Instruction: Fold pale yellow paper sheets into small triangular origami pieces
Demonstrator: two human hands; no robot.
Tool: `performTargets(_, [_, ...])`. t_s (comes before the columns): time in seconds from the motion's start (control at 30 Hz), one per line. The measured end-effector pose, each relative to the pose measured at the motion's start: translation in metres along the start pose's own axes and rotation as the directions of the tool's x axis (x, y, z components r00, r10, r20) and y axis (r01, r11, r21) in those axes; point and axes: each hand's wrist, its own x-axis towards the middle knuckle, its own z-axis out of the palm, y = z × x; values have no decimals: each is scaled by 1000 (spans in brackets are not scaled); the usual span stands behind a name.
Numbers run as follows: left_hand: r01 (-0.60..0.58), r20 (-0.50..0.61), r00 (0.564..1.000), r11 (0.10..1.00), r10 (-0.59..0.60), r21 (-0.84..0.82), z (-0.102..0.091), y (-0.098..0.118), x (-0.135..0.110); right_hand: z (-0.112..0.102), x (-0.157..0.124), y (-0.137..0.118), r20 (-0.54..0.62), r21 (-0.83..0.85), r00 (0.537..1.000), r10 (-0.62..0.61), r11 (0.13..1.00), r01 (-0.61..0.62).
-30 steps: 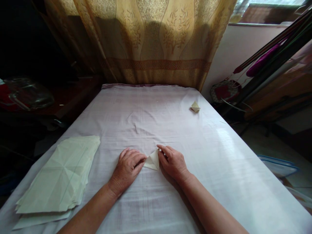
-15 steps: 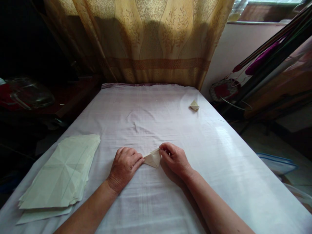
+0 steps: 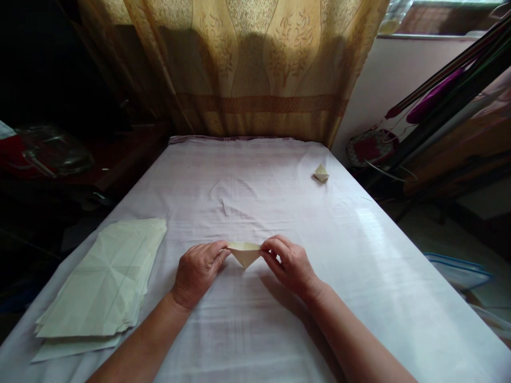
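A small folded piece of cream paper [image 3: 244, 255] is stretched between my two hands above the cloth, its top edge parted a little and its point facing down. My left hand [image 3: 198, 268] pinches its left corner between thumb and fingers. At the opposite corner, my right hand [image 3: 290, 264] pinches the paper in the same way. To the left lies a stack of creased pale paper sheets [image 3: 99, 279]. Another small folded paper piece [image 3: 321, 173] rests near the far right of the table.
A pale, slightly wrinkled cloth [image 3: 271, 197] covers the table. A gold patterned curtain [image 3: 255, 69] hangs behind it. On the dark side surface at left stands a clear jar [image 3: 56, 151]. A small red bag [image 3: 371, 148] and poles are beyond the right edge.
My left hand has gone from lying over the paper's left tip to pinching its corner. The folded paper has turned level, lifted slightly, and its top edge has opened a little.
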Motion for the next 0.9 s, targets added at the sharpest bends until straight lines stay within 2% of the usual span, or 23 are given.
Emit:
performTargets(0.13, [146,21,989,972,-144,-182,-1,-2,1,-1,1,-6,7,-14,997,-82,997,82])
performTargets(0.27, [284,99,959,899,-267,-334,-3,1,3,-1,0,-13,11,-72,987,-162,984,162])
performTargets(0.47, [440,156,896,783,-416,-440,-4,7,9,4,-1,-22,58,-131,966,-251,958,257])
performTargets(0.6, [505,124,852,736,-508,-451,-5,10,17,6,0,-26,30,-231,947,-320,919,318])
performTargets(0.73, [537,190,832,670,-521,-513,-3,12,26,7,2,-24,-24,-299,940,-339,900,317])
performTargets(0.83, [517,230,845,630,-482,-580,0,13,29,8,2,-21,-48,-316,942,-333,899,302])
performTargets(0.9, [499,235,858,638,-456,-586,1,15,31,8,2,-20,-71,-322,946,-315,905,277])
